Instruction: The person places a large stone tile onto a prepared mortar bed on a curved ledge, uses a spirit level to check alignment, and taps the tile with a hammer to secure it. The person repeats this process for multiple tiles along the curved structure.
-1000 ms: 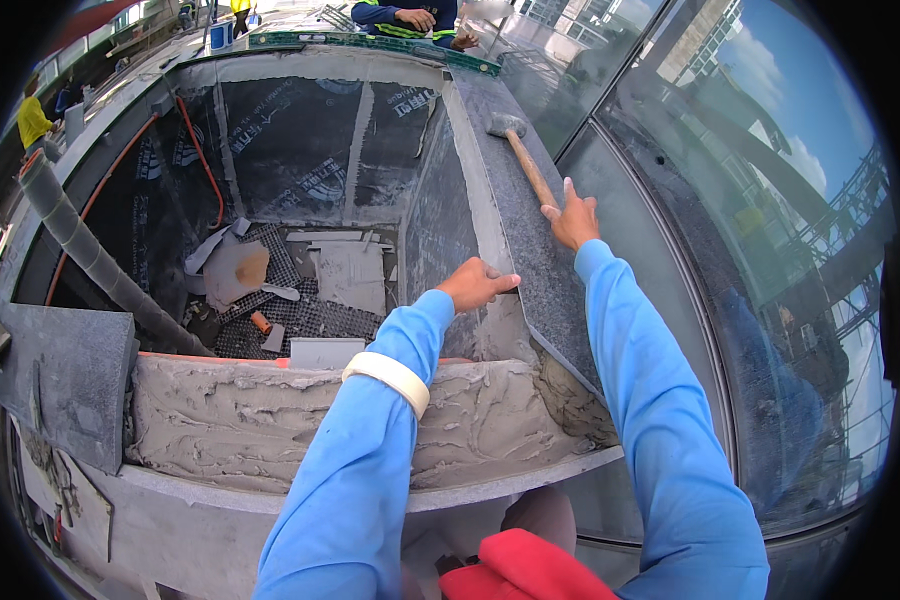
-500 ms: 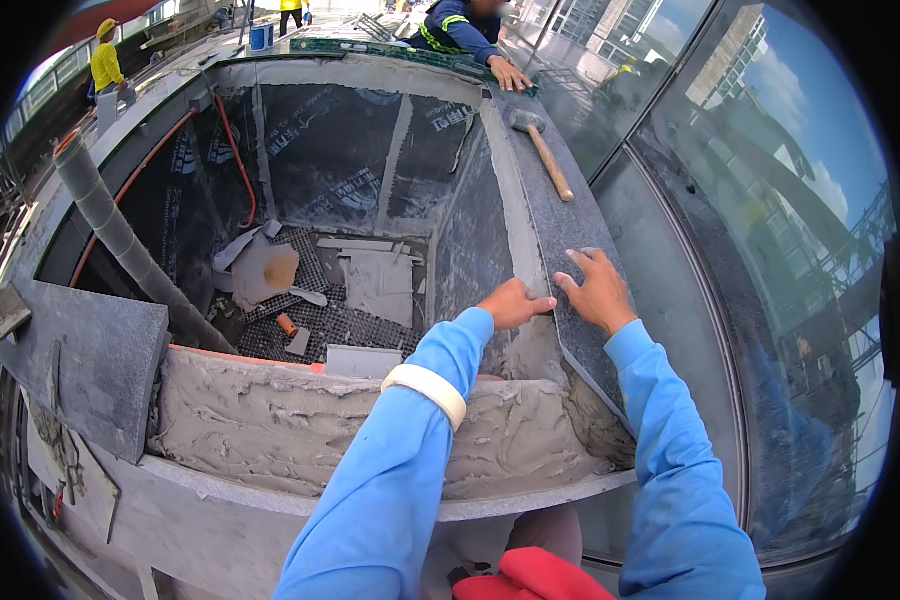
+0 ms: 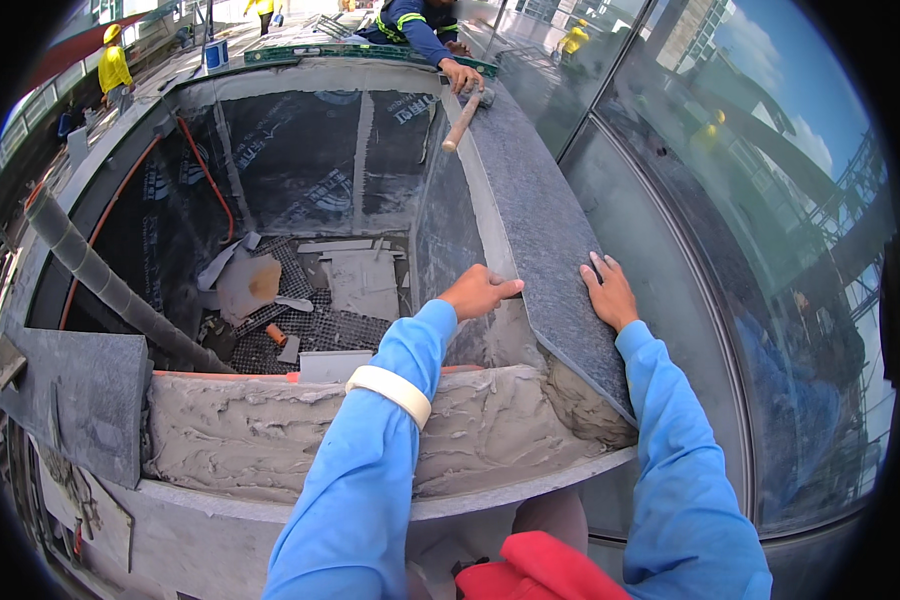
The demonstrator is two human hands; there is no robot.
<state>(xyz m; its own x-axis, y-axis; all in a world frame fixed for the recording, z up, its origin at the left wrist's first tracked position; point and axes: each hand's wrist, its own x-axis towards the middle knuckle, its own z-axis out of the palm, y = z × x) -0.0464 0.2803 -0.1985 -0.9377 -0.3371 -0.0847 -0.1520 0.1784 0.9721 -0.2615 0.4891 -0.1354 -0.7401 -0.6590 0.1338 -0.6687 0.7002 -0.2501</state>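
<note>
A long grey stone slab (image 3: 542,195) runs along the right wall of the open pit, beside the glass. My right hand (image 3: 611,292) lies open on its outer side, fingers spread. At the slab's inner edge is my left hand (image 3: 482,293), fingers curled and thumb pointing at the edge; whatever they pinch is hidden. A mallet (image 3: 462,128) with a wooden handle is at the slab's far end, under a co-worker's hand (image 3: 462,76). Wet grey mortar (image 3: 260,430) covers the near wall and shows beneath the slab's near corner.
Another grey slab (image 3: 85,395) rests at the left, with a small block (image 3: 5,362) on it. A wrapped pipe (image 3: 120,285) leans across the pit's left side. Boards and scraps litter the pit floor (image 3: 345,325). Glass panels (image 3: 690,330) stand close on the right.
The co-worker's hand has come onto the mallet, which has shifted toward the slab's far inner edge. My right hand has moved outward across the slab. My view has swung a little.
</note>
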